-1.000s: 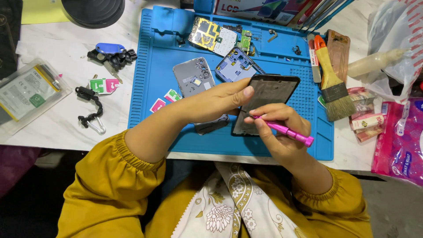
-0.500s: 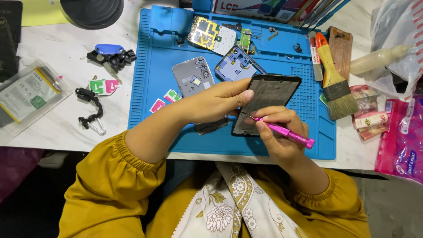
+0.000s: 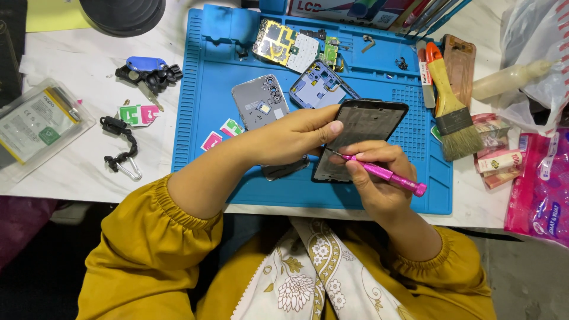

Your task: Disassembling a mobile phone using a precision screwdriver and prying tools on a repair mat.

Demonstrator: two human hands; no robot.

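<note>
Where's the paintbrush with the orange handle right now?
In the head view, the paintbrush lies at the right edge of the blue mat, bristles toward the person, beside the brown phone case.

Bare mat (image 3: 379, 80) between boards (image 3: 287, 44) and brush (image 3: 453, 112)

Phone frame (image 3: 367, 127) — dark, rectangular, inner side up, tilted, propped over the blue mat's near-middle, left edge pinched. Pink screwdriver (image 3: 385, 175) — slim metal-tipped shaft, lying nearly flat, tip on the frame's lower-left area, handle end pointing right toward the mat's edge.
</note>
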